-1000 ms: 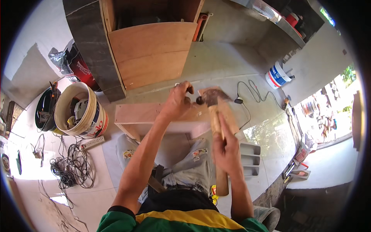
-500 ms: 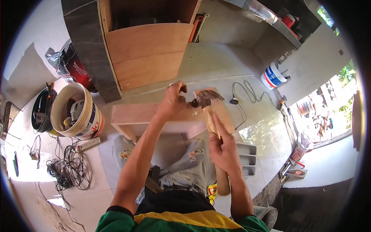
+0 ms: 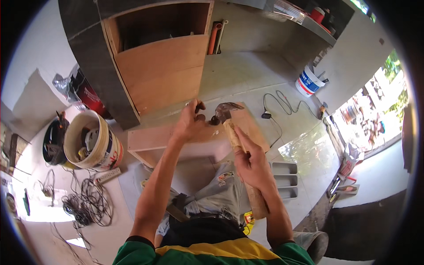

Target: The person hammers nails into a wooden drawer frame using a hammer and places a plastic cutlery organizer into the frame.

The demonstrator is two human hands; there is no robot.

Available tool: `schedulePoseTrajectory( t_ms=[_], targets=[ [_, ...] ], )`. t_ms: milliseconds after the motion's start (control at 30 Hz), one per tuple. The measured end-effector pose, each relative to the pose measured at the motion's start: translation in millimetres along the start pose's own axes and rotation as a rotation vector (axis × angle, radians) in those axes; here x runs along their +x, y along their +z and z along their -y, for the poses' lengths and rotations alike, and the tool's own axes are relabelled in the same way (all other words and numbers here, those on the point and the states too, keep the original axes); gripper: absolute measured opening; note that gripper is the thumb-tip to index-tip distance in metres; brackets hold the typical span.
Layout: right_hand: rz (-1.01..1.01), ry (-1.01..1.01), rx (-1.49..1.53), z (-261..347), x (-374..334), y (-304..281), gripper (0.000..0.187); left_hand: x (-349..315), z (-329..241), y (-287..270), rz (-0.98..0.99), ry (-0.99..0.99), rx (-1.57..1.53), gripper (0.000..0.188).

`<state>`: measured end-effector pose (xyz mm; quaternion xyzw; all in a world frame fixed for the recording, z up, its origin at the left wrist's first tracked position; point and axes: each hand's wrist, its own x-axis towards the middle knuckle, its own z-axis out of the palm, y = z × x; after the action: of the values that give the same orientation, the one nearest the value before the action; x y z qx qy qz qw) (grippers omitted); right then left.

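A wooden drawer-like box (image 3: 152, 136) of pale reddish boards lies in front of my knees. My right hand (image 3: 252, 165) grips a claw hammer (image 3: 234, 137) by its thick wooden handle. The dark, worn hammer head is over the box's top edge, close to the fingertips of my left hand (image 3: 190, 123). Those left fingers are curled together above the edge, and whatever they pinch is too small to make out. A flat board (image 3: 251, 128) is at the box's right end.
Left of the box stand a white bucket of tools (image 3: 99, 137), a power strip (image 3: 107, 176) and tangled black cord (image 3: 88, 207). A grey compartment tray (image 3: 285, 180) lies right of my hand. Behind are a wooden cabinet (image 3: 161, 75), a thin cable (image 3: 289, 106) and a smaller bucket (image 3: 308, 82).
The hammer head and my left hand have both shifted a little left along the box. My right hand keeps its grip on the handle. The whole view has turned slightly.
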<state>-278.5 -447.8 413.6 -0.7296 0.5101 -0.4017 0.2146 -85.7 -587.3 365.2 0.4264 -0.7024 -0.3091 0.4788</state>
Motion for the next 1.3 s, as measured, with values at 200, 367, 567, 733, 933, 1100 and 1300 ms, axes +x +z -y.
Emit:
schedulePoseTrajectory(
  t_ms=[200,367,567,733,933,1100,1300],
  targets=[
    [-0.295,0.169,0.161,6,-48,-15,0.055,7,16,-2,0.005,-0.009,-0.239,0.028],
    [-0.378,0.371,0.332,-9,-109,-30,0.056,22,14,1,0.184,0.247,0.026,0.038],
    [-0.402,0.538,0.462,-33,-149,-13,0.059,49,-64,14,0.541,0.239,0.153,0.056],
    [-0.366,0.588,0.527,-35,-159,-10,0.061,54,-74,36,0.560,-0.178,0.073,0.021],
    [-0.365,0.599,0.475,-42,-168,-1,0.058,44,-35,52,0.279,-0.034,-0.220,0.019],
    [-0.338,0.462,0.353,-53,-175,4,0.062,36,-31,70,0.220,0.017,-0.253,0.021],
    [-0.361,0.470,0.394,-48,-172,0,0.062,33,-32,85,0.167,-0.044,-0.128,0.021]
  ],
)
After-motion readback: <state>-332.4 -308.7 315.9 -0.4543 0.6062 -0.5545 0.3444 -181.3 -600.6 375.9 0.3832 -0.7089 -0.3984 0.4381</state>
